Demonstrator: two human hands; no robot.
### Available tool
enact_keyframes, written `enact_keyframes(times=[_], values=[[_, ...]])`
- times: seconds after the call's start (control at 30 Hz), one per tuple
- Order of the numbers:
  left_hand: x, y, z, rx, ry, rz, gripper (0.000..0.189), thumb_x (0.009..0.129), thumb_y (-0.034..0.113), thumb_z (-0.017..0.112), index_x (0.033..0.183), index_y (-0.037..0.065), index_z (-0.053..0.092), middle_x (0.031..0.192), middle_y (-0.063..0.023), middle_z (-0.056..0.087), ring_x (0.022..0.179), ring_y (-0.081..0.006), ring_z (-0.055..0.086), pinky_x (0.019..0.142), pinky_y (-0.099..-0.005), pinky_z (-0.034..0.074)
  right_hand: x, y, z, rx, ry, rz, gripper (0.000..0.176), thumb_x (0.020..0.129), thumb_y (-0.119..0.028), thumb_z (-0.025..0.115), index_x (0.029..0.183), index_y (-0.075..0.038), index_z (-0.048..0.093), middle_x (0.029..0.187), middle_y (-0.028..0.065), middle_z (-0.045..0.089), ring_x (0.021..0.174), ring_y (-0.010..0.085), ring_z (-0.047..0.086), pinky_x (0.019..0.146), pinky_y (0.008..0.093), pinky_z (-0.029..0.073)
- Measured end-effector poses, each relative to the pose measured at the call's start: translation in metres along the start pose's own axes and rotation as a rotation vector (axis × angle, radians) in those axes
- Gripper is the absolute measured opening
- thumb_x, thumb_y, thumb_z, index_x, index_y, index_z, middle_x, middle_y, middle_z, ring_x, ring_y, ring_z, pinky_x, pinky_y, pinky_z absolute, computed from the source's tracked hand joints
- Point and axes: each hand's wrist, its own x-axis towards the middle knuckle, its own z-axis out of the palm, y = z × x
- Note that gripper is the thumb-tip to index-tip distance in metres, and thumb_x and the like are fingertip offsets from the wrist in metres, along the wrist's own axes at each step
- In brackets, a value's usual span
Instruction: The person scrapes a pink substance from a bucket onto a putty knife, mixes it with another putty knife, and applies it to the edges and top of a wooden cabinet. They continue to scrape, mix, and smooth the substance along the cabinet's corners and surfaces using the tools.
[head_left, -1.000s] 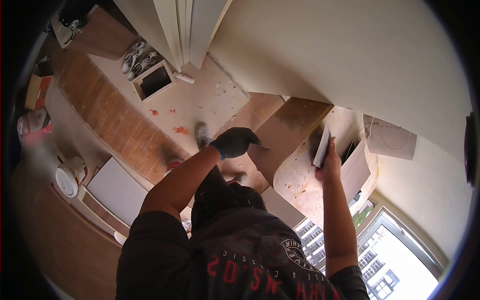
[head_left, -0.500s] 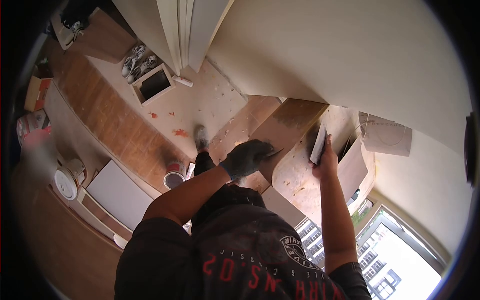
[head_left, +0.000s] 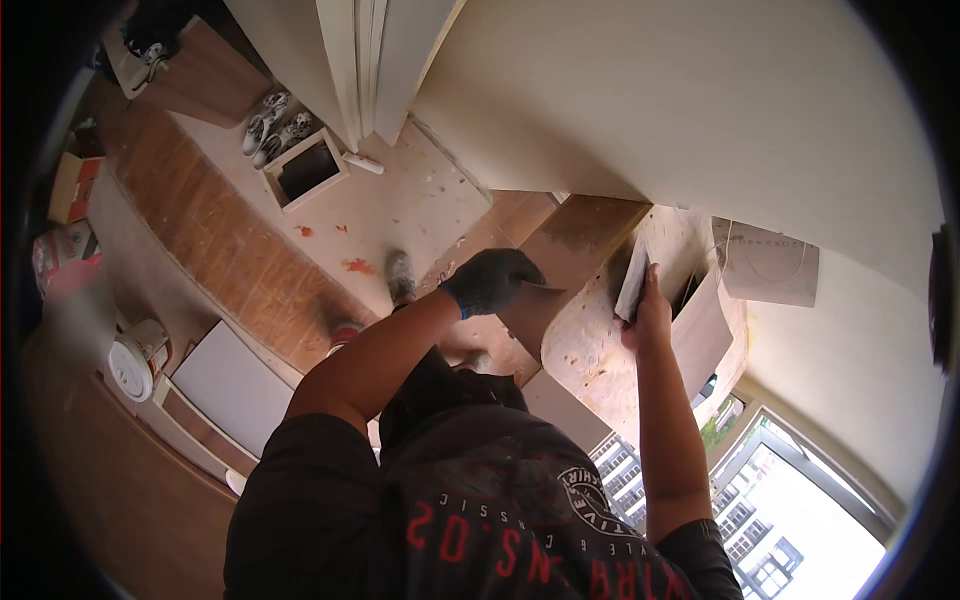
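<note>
My left hand [head_left: 492, 280], in a dark grey glove with a blue cuff, is closed around a putty knife [head_left: 541, 291]. The knife's thin, dark blade points right and overlaps a brown board [head_left: 578, 240] in this view. Bare, my right hand [head_left: 648, 318] grips a flat, pale plastering trowel [head_left: 632, 284], tilted steeply with its long edge running up and away. Its handle is mostly hidden by the fingers. Below the trowel lies a pale, stained, rounded surface [head_left: 583, 345]. The two hands are apart, with the left one nearer my body's midline.
A large pale wall [head_left: 640, 100] rises beyond both hands. On the floor stand an open box [head_left: 305, 172], patterned shoes [head_left: 268, 128] and a white-lidded bucket [head_left: 131, 366]. A red-rimmed can [head_left: 345, 334] is mostly behind my left arm. A bright window [head_left: 790, 500] is at lower right.
My left hand with the putty knife has shifted slightly up and left, the blade turning more level. The trowel has moved slightly left. My left forearm now covers most of the can.
</note>
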Motion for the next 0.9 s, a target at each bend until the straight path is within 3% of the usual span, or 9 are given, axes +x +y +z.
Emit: enact_keyframes(times=[0.03,0.17,0.27,0.37,0.47,0.57,0.67,0.77,0.9], values=[[-0.017,-0.005,0.004,0.000,0.051,0.058,0.028,0.082,-0.005,0.059,0.101,0.007,0.077,0.105,-0.0109,0.074,0.097,-0.0290,0.071,0.091,-0.0381,0.055,-0.001,-0.001,0.003,0.012,0.007,0.001,0.060,0.090,-0.068,0.064,0.112,-0.012,0.065,0.087,0.0020,0.062,0.071,0.0185,0.057,0.053,0.0373,0.039],[-0.037,0.010,-0.021,0.118,-0.087,0.059,0.029,0.083,-0.005,0.059,0.101,0.008,0.077,0.104,-0.0112,0.074,0.100,-0.0280,0.070,0.092,-0.0377,0.055,0.001,0.001,0.000,0.034,-0.023,0.006,0.059,0.090,-0.068,0.065,0.111,-0.013,0.065,0.083,0.0009,0.062,0.067,0.0174,0.056,0.051,0.0358,0.038],[-0.003,0.005,-0.029,0.068,0.099,0.099,0.031,0.084,-0.002,0.055,0.103,0.009,0.077,0.107,-0.0103,0.074,0.102,-0.0291,0.069,0.093,-0.0381,0.055,-0.003,-0.001,0.002,0.011,0.003,-0.004,0.058,0.091,-0.067,0.064,0.112,-0.013,0.065,0.084,0.0007,0.062,0.067,0.0172,0.057,0.051,0.0357,0.038],[0.040,0.014,-0.018,0.087,0.055,0.178,0.030,0.084,-0.002,0.055,0.102,0.007,0.077,0.108,-0.0103,0.074,0.103,-0.0287,0.069,0.094,-0.0375,0.054,-0.003,0.000,0.002,0.008,0.008,-0.008,0.058,0.091,-0.066,0.064,0.112,-0.013,0.065,0.085,0.0010,0.063,0.067,0.0172,0.056,0.052,0.0354,0.037],[0.055,0.013,-0.010,0.172,-0.037,0.109,0.030,0.082,-0.004,0.056,0.103,0.005,0.076,0.109,-0.0107,0.073,0.104,-0.0283,0.068,0.094,-0.0370,0.054,-0.002,0.001,0.002,0.015,-0.004,-0.022,0.058,0.091,-0.066,0.064,0.113,-0.013,0.065,0.086,0.0015,0.063,0.068,0.0176,0.056,0.052,0.0355,0.038],[0.026,0.001,-0.010,0.104,-0.083,0.033,0.030,0.082,-0.005,0.058,0.103,0.006,0.076,0.107,-0.0109,0.073,0.103,-0.0285,0.069,0.094,-0.0372,0.054,-0.008,-0.001,0.005,0.006,0.004,-0.027,0.057,0.092,-0.066,0.063,0.113,-0.013,0.065,0.087,0.0009,0.063,0.068,0.0174,0.056,0.052,0.0353,0.037],[-0.019,-0.009,0.003,0.068,0.047,0.112,0.031,0.082,-0.007,0.057,0.103,0.005,0.076,0.106,-0.0113,0.073,0.103,-0.0279,0.070,0.093,-0.0369,0.055,0.001,0.003,-0.001,0.023,-0.031,-0.007,0.058,0.092,-0.066,0.064,0.115,-0.013,0.065,0.089,0.0010,0.063,0.069,0.0177,0.056,0.053,0.0354,0.038],[-0.059,-0.015,0.020,-0.002,0.149,0.072,0.031,0.083,-0.008,0.057,0.103,0.006,0.076,0.105,-0.0111,0.074,0.102,-0.0265,0.071,0.092,-0.0364,0.056,-0.003,-0.001,0.004,0.020,0.027,0.011,0.058,0.091,-0.066,0.064,0.115,-0.013,0.065,0.089,0.0013,0.063,0.070,0.0179,0.056,0.053,0.0352,0.039],[-0.058,-0.021,-0.006,0.116,0.108,0.066,0.031,0.085,-0.007,0.057,0.106,0.006,0.075,0.109,-0.0106,0.075,0.103,-0.0256,0.071,0.092,-0.0355,0.056,0.000,0.001,-0.001,-0.020,-0.012,-0.015,0.064,0.091,-0.068,0.063,0.118,-0.010,0.064,0.098,0.0034,0.064,0.082,0.0210,0.060,0.060,0.0397,0.045]])
